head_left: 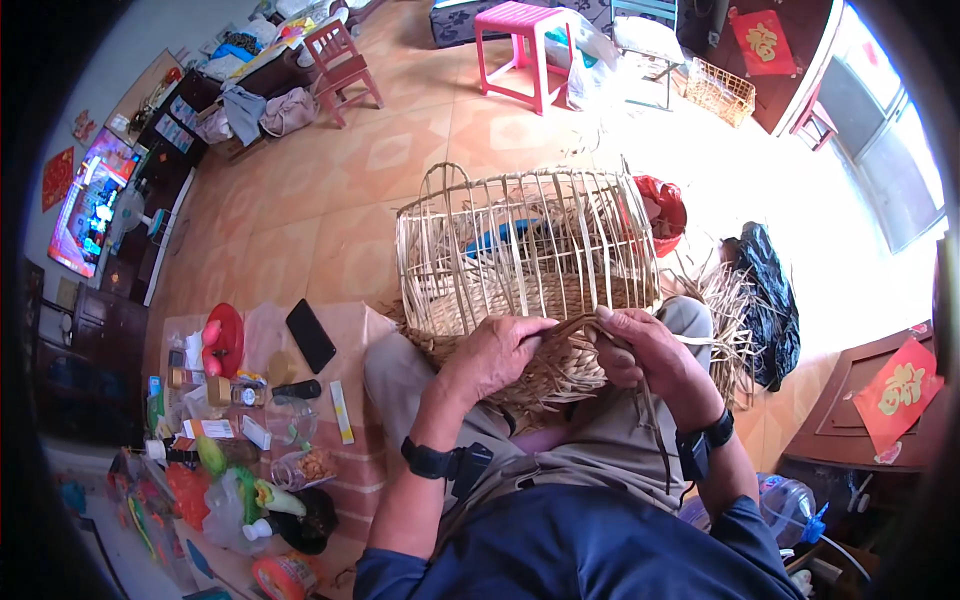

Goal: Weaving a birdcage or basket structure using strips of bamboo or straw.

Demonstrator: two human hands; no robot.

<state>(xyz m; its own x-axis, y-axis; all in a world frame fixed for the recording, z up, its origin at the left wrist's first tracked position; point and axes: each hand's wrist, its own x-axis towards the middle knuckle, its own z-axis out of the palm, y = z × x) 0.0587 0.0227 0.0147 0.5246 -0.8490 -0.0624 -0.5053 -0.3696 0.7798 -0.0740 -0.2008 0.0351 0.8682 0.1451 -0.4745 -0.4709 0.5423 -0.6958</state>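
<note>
A large wicker basket (525, 245) lies in front of my knees, with bare upright ribs and a thickly woven straw part nearest me. My left hand (497, 355) is closed on one end of a flat brown straw strand (572, 325). My right hand (637, 345) pinches the same strand with thumb and fingers, and a loose length hangs down below it over my lap. The strand lies across the near side of the basket, between my hands. Inside the basket are straw pieces and a blue object (503, 236), partly hidden behind the ribs.
Loose straw (720, 310) lies beside a black plastic bag (765, 305) on the right. A red container (662, 213) stands behind the basket. At left, a low table (365, 365) bears a phone (311, 335), jars and vegetables. A pink stool (520, 45) stands farther off.
</note>
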